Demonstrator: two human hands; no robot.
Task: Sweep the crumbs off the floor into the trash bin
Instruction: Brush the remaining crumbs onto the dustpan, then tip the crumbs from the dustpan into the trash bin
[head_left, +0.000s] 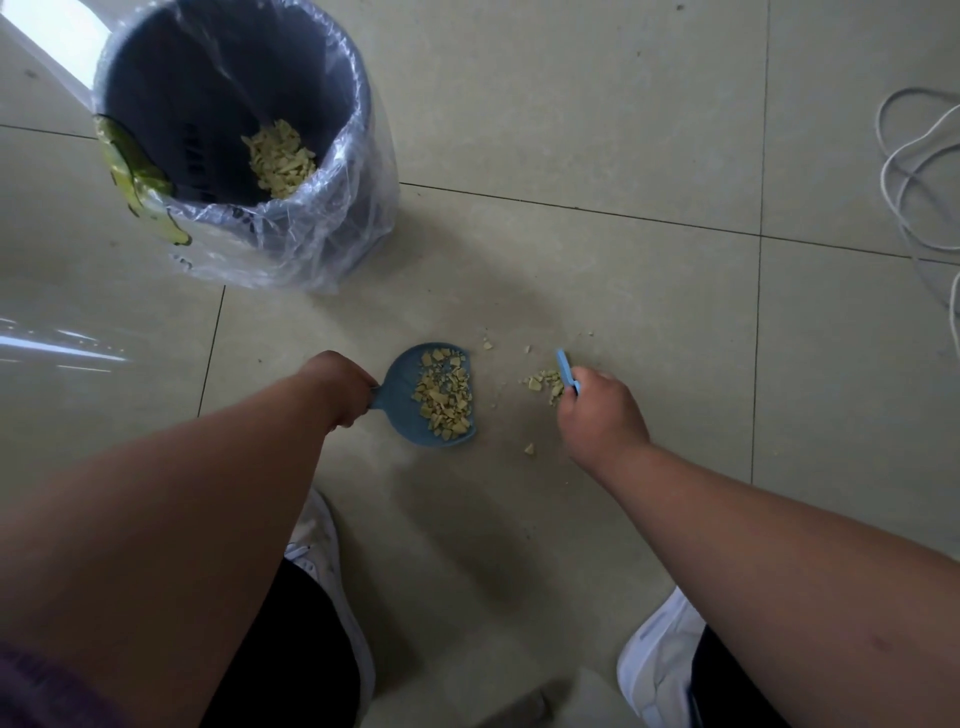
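Two grips clamped: left hand (340, 387) dustpan (436, 395) mouth rightward; right hand (597, 410) brush (566, 371).

Head view: steep downward look at floor (597, 130) (close, wide-angle).

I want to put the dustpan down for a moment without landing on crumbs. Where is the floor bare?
Bare tile lies between the trash bin and the dustpan, and on the broad stretch between the bin and the white cable. It is crowded between the dustpan and the brush, where crumbs lie scattered.
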